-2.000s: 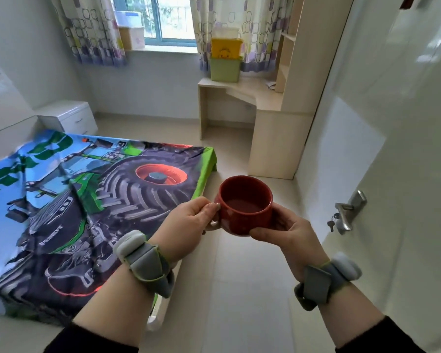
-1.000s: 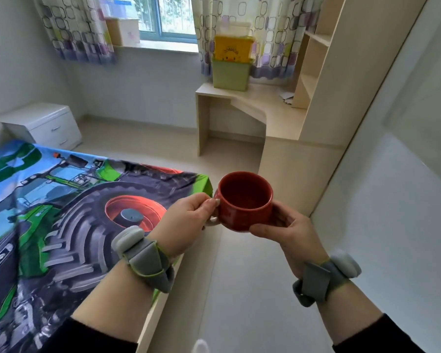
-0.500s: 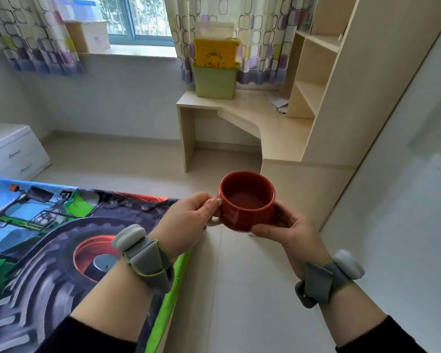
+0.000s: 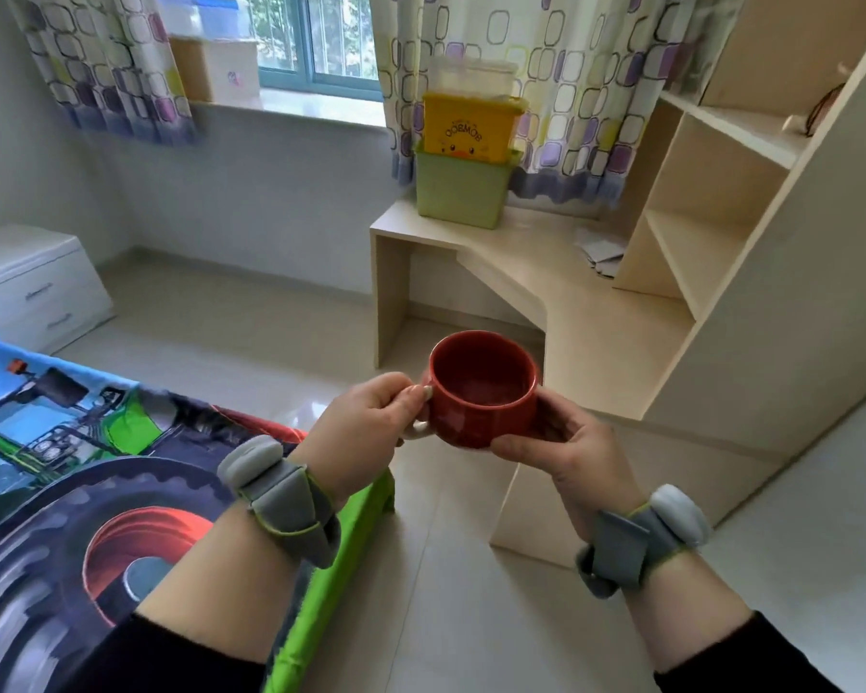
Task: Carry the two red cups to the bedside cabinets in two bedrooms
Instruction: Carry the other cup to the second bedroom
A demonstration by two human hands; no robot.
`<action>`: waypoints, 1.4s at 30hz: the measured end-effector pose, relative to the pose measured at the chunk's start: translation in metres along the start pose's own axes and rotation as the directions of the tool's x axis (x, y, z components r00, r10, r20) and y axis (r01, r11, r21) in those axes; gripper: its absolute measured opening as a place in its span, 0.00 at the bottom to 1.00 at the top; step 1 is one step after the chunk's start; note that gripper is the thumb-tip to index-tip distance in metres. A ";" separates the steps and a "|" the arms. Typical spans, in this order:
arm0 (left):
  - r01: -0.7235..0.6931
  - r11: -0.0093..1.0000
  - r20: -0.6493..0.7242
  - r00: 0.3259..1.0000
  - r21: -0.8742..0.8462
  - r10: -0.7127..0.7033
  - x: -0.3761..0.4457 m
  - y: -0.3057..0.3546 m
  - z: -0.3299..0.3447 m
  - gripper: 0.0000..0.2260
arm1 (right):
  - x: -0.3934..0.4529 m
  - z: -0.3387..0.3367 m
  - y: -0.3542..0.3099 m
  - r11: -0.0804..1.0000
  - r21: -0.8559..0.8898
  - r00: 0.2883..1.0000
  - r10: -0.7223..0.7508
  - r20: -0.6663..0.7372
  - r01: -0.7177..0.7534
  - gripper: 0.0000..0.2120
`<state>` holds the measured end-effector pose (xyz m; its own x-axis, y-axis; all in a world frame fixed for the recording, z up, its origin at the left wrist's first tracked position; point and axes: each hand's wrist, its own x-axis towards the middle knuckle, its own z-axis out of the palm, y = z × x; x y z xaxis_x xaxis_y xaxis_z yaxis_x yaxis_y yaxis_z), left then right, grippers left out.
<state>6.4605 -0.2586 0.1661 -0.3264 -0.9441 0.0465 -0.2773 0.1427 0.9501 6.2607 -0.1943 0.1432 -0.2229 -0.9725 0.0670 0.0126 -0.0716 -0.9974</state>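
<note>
Head view: a round red ceramic cup (image 4: 483, 392) is held up over the floor, past the foot of the tractor-print bed (image 4: 96, 467). Left hand (image 4: 366, 427) pinches its handle; right hand (image 4: 566, 452) curls under it. White bedside cabinet (image 4: 31, 287) stands beyond the bed.

the yellow storage box (image 4: 472, 127) on the desk bears lettering, seemingly mirrored, roughly "cosmos".

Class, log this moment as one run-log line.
phase: carrying | hands: left, right hold red cup | bedside cabinet: ahead-left
</note>
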 end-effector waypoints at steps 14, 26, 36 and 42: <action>-0.010 0.999 0.023 1.000 0.041 0.009 0.259 -0.026 -0.039 0.13 | 0.262 0.013 0.023 1.000 -0.001 1.000 -0.010 0.024 0.010 0.31; -0.014 0.999 0.011 1.000 0.033 0.013 0.438 -0.041 -0.060 0.13 | 0.453 0.016 0.044 1.000 0.008 1.000 -0.019 0.021 0.019 0.37; 0.044 0.999 -0.111 0.993 0.024 -0.041 0.582 -0.049 -0.055 0.12 | 0.634 -0.007 0.057 1.000 -0.017 0.981 -0.017 0.192 0.020 0.38; 0.082 0.996 -0.201 0.977 0.043 -0.072 0.646 -0.062 -0.073 0.12 | 0.720 0.011 0.064 1.000 -0.031 0.959 0.007 0.284 0.002 0.38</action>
<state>6.3332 -0.8989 0.1597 -0.1172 -0.9923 0.0393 -0.3417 0.0774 0.9366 6.1117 -0.9012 0.1284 0.0629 -0.9959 0.0652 -0.0176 -0.0664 -0.9976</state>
